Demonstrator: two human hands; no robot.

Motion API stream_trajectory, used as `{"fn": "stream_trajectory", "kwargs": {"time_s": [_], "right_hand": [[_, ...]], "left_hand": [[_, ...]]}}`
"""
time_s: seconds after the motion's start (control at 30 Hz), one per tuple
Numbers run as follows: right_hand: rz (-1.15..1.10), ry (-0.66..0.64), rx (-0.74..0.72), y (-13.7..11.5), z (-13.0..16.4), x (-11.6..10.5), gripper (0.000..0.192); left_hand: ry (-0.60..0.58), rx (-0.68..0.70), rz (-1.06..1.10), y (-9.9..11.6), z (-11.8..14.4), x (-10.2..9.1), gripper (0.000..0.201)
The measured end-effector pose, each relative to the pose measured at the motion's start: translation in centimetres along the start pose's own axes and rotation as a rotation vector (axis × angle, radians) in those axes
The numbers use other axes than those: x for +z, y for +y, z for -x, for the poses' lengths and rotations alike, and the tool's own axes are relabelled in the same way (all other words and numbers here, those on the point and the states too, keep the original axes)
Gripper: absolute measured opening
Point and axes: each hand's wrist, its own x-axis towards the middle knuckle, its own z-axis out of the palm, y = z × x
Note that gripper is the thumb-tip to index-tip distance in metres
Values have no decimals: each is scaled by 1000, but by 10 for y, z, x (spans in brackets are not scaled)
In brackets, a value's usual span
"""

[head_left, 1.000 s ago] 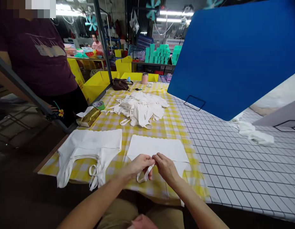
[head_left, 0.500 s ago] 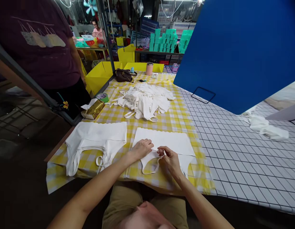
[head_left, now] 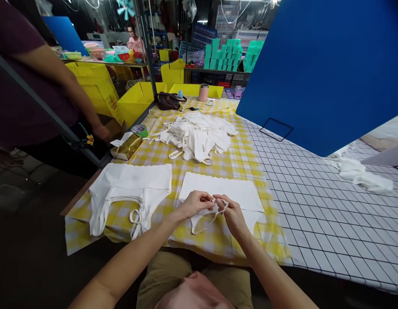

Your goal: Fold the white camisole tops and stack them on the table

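Left hand [head_left: 195, 204] and right hand [head_left: 233, 215] pinch one strap [head_left: 219, 212] of one garment [head_left: 223, 186].

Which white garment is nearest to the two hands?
The flat garment at front right: the left hand is over it and the right hand holds its strap. The left stack and rear heap lie farther away.

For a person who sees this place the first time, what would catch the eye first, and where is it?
Probably the big blue panel, tilted at upper right. Next, the heap of white garments mid-table, on a yellow checked cloth. Then, nearest the viewer, the right hand holding a strap over a flat white garment, the left hand close beside it.
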Motion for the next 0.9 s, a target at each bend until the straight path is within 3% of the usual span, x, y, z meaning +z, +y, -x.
{"fn": "stream_trajectory", "kwargs": {"time_s": [0.2,0.4,0.57,0.7,0.9], "right_hand": [[2,40,29,1,2,2,35],[179,4,10,-1,1,6,33],[429,94,-108,7,-3,5,31],[539,81,-178,13,-3,6,23],[684,31,-288,19,-7,9,21]], "left_hand": [[34,8,-137,0,2,-1,25],[97,21,-332,-3,0,-3,15],[54,190,-746,-14,-3,-16,20],[-73,314,-1125,-22,-7,-24,15],[-132,323,-1309,-23,-14,-25,20]]}}
